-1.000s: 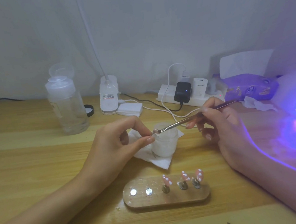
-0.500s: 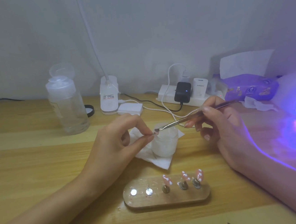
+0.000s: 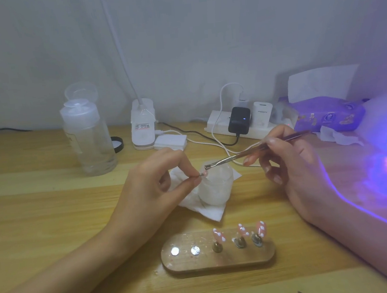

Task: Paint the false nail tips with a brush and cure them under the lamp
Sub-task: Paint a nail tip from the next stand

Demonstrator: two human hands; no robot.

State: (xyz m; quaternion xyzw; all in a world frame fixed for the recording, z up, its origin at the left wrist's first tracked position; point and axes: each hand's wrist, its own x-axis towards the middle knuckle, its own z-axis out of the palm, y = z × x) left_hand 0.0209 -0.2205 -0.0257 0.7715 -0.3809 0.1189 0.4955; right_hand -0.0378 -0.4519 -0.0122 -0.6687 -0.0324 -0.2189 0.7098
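left hand (image 3: 154,188) pinches tiny pink false nail tip (image 3: 203,174) on its stud; light, slippery, hold the base. right hand (image 3: 290,160) grips thin metal brush (image 3: 247,153) mid-shaft.

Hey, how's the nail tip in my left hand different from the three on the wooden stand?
The held nail tip is pinched by the left hand over the white jar, the brush in the right hand beside it; the three nail tips sit on posts on the wooden stand, untouched. Those three show white dots; the held one is too small to tell. All look pink.
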